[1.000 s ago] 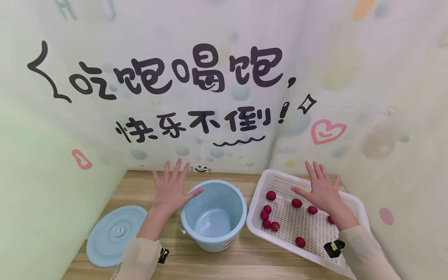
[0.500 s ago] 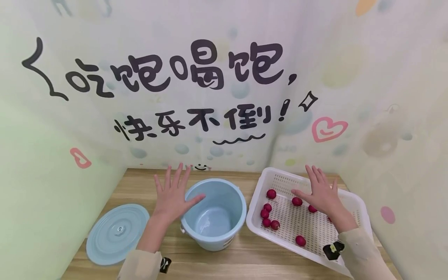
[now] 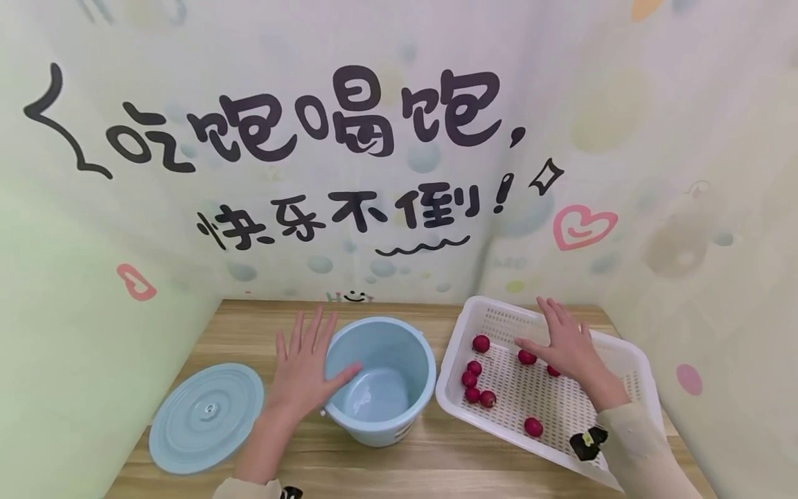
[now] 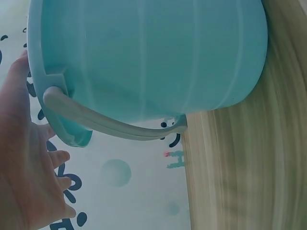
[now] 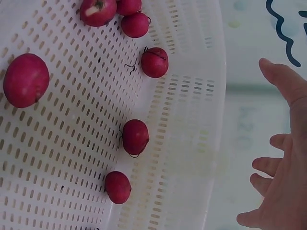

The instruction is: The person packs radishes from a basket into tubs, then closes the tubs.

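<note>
A light blue bucket [image 3: 380,433] stands upright in the middle of the table, with no contents visible inside. My left hand [image 3: 305,374] hovers at its left side, fingers spread, the thumb overlapping the rim in the head view. The bucket's handle [image 4: 115,125] hangs down its side in the left wrist view. Over the white perforated basket [image 3: 458,423] on the right, my right hand [image 3: 570,350] is held with straight fingers and holds nothing. Several red radishes [image 5: 135,137] lie scattered on the basket's floor; the right hand and forearm hide part of it.
A round blue lid [image 3: 208,410] lies flat on the wooden table [image 3: 349,475] at the left. Behind the table hangs a printed cloth [image 3: 349,270] with black lettering, and pale walls close in both sides.
Both hands have sunk slightly, with fingers still extended. The head view has shifted a little. Bucket, lid and basket stay where they were.
</note>
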The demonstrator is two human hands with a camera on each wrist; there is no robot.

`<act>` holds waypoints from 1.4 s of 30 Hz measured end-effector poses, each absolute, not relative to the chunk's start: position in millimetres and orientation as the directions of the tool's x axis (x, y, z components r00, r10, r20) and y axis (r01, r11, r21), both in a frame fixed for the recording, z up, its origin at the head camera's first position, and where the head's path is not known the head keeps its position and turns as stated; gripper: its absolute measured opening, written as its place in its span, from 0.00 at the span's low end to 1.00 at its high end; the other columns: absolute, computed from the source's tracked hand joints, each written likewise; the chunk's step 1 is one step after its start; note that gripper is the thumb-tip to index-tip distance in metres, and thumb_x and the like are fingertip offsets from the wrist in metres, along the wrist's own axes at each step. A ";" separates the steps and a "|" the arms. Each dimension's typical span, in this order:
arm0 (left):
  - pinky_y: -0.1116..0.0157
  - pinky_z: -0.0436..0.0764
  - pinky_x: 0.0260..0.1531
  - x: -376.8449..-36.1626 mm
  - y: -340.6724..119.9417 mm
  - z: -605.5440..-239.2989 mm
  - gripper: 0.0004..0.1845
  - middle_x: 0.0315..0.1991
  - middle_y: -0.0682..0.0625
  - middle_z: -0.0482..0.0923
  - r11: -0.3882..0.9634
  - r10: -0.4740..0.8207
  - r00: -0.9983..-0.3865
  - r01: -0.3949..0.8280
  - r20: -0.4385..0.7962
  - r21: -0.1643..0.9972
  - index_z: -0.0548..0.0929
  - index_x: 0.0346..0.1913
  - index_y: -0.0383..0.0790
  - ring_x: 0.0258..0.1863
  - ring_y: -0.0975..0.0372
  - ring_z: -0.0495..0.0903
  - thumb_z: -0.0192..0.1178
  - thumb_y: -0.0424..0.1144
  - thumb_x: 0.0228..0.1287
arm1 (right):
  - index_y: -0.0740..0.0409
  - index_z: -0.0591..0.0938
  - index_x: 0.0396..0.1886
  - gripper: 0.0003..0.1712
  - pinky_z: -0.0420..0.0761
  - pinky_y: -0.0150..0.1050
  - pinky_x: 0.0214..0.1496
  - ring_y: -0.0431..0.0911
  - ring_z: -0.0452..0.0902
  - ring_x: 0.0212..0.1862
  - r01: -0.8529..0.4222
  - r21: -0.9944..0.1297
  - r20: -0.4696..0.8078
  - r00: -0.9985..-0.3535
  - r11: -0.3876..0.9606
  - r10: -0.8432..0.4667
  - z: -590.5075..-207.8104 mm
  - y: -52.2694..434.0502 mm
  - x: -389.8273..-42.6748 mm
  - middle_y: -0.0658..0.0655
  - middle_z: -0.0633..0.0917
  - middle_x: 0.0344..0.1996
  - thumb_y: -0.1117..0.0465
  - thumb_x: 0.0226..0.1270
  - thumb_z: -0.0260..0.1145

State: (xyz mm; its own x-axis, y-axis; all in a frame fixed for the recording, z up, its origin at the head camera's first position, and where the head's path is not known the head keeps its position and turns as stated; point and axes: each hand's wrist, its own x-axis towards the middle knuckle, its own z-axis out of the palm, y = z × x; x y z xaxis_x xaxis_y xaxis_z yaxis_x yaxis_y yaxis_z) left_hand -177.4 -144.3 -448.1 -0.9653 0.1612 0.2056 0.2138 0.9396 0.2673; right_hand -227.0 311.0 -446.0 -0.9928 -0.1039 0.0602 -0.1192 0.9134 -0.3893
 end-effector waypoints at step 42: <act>0.35 0.65 0.68 -121.6 -138.4 -489.1 0.70 0.77 0.35 0.54 0.722 0.032 -0.948 0.242 0.318 0.649 0.53 0.77 0.31 0.74 0.37 0.58 0.80 0.62 0.35 | 0.60 0.75 0.67 0.33 0.67 0.68 0.69 0.67 0.66 0.70 -0.295 -0.534 0.264 -0.948 0.792 -0.175 -487.9 293.9 -253.6 0.67 0.72 0.69 0.55 0.65 0.71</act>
State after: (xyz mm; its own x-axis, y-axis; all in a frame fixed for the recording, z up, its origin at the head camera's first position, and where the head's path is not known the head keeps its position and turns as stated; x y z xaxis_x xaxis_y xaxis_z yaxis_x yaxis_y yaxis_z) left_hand -121.6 -138.4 -489.1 -0.9476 0.0323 0.3179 0.2422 0.7216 0.6486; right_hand -253.6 293.9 -487.9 -0.9485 -0.1750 0.2640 -0.2950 0.7920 -0.5345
